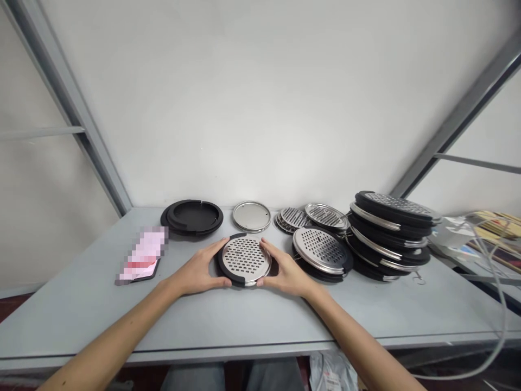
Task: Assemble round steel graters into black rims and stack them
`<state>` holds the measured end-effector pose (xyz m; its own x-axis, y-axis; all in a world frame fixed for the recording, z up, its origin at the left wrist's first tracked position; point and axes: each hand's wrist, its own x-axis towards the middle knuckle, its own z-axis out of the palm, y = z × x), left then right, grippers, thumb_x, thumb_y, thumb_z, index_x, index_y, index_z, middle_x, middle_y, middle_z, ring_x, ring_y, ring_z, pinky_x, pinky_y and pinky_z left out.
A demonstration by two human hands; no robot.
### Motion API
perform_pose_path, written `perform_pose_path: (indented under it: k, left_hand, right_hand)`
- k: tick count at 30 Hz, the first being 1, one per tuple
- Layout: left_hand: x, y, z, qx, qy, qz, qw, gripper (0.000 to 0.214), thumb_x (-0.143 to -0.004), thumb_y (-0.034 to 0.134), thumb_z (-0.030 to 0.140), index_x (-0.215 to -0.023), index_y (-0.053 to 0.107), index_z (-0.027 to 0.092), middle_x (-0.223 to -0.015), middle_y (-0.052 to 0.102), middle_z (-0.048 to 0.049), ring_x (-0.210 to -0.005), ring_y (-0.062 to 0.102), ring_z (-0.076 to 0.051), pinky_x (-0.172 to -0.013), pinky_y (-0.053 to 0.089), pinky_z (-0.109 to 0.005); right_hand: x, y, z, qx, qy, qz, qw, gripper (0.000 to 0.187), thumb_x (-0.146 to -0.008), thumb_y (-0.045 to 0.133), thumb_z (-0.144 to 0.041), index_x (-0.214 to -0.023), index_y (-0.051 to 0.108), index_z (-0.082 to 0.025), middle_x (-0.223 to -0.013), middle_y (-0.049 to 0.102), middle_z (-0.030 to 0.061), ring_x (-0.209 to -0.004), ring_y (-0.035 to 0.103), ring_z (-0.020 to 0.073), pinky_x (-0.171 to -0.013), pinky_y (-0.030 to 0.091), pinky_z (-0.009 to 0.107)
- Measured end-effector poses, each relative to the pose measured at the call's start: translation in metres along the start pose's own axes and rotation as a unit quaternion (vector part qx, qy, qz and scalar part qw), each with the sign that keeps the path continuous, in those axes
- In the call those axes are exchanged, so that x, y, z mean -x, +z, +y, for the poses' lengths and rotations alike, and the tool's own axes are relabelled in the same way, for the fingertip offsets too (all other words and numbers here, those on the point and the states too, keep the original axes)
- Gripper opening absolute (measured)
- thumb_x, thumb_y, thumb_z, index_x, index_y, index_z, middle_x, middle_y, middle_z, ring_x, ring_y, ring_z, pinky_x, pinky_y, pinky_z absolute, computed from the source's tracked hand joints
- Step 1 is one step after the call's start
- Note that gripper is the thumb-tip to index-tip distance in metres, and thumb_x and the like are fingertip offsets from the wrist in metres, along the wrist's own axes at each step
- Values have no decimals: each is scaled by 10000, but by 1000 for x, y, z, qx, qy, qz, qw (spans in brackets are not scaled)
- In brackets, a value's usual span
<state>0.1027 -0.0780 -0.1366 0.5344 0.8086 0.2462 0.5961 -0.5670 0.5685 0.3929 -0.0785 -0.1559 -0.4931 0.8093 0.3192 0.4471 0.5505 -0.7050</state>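
Note:
In front of me a round slotted metal disc in a black rim (246, 258) lies on the grey table. My left hand (203, 269) grips its left edge, thumb at the near side and fingers at the far side. From the right, my right hand (283, 270) holds the opposite edge in the same way. Just right of that hand, a similar slotted disc with a silver rim (320, 250) rests tilted on black parts. Behind my hands stand a plain shallow silver ring-edged plate (251, 216) and several loose slotted metal plates (295, 217).
Black round trays (193, 217) are nested at the back left, near a phone with a pink screen (142, 252). A tall, uneven stack of black and silver round units (391, 236) stands at the right. A white cable (502, 309) hangs past the table's right side.

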Motion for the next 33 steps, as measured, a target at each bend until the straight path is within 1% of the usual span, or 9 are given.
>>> perform_pose_path:
  k: [7, 13, 16, 18, 20, 23, 27, 30, 33]
  left_hand:
    - [1, 4, 2, -13, -5, 8, 1000, 1038, -670, 760, 576, -1504, 239, 243, -1514, 364, -103, -1374, 357, -346, -1137, 306, -486]
    - [-1, 9, -1, -62, -11, -11, 998, 1063, -623, 774, 610, -1494, 283, 246, -1571, 193, -141, -1404, 262, -395, -1124, 303, -519]
    - [-1, 8, -4, -64, -18, -5, 998, 950, -684, 733, 607, -1477, 321, 287, -1560, 244, -111, -1390, 302, -383, -1119, 313, -512]
    - [-1, 6, -5, -52, -19, 5, 998, 860, -737, 683, 613, -1462, 356, 285, -1545, 287, -108, -1381, 327, -372, -1117, 318, -505]
    - [-1, 4, -6, -35, -10, 20, 999, 791, -767, 654, 612, -1435, 410, 265, -1526, 331, -118, -1371, 353, -360, -1117, 320, -501]
    - [-2, 1, -2, -8, 30, 45, 998, 724, -765, 677, 581, -1370, 494, 227, -1498, 385, -125, -1357, 386, -341, -1118, 329, -480]
    - [-2, -3, 1, 17, 59, 84, 995, 458, -873, 611, 439, -1274, 564, 221, -1309, 605, -76, -1208, 565, -271, -1039, 446, -396]
    - [1, -6, -1, -12, 94, 119, 988, 309, -922, 559, 347, -1202, 610, 225, -1158, 692, -50, -1065, 648, -237, -934, 512, -352]
    - [3, -5, -5, -90, 183, 158, 966, 299, -920, 566, 273, -1209, 602, 203, -1163, 686, -86, -1076, 634, -244, -935, 490, -391]
  right_hand:
    - [-2, 1, -4, 7, 17, 4, 1000, 1024, -601, 815, -520, -1442, 378, -134, -1507, 302, 233, -1389, 315, 361, -1137, 263, 541]
    - [-9, 7, -10, 27, 26, 20, 999, 976, -608, 800, -542, -1414, 427, -137, -1489, 342, 235, -1382, 330, 363, -1123, 280, 545]
    - [-9, 6, -13, 28, 26, 19, 999, 975, -602, 798, -559, -1403, 441, -133, -1484, 349, 241, -1375, 347, 359, -1117, 294, 536]
    - [-8, 4, -16, 29, 5, 30, 999, 975, -585, 816, -546, -1400, 446, -159, -1495, 340, 224, -1381, 339, 356, -1115, 298, 533]
    - [-8, 2, -17, 26, -27, 60, 997, 828, -635, 810, -484, -1353, 506, -204, -1498, 359, 181, -1377, 355, 334, -1115, 311, 513]
    - [-10, 1, -15, 3, -56, 117, 992, 474, -777, 722, -346, -1224, 617, -230, -1402, 511, 124, -1299, 479, 278, -1100, 362, 454]
    - [-11, 0, -11, -29, -33, 176, 983, 338, -827, 652, -284, -1157, 647, -216, -1190, 677, 88, -1126, 621, 255, -1024, 453, 425]
    - [-8, -3, -18, 12, -53, 183, 982, 404, -841, 614, -303, -1232, 591, -201, -1246, 640, 111, -1164, 594, 272, -1022, 451, 449]
    - [-1, -4, -31, 96, -131, 192, 968, 621, -781, 661, -319, -1351, 467, -170, -1404, 490, 165, -1288, 477, 306, -1061, 407, 490]
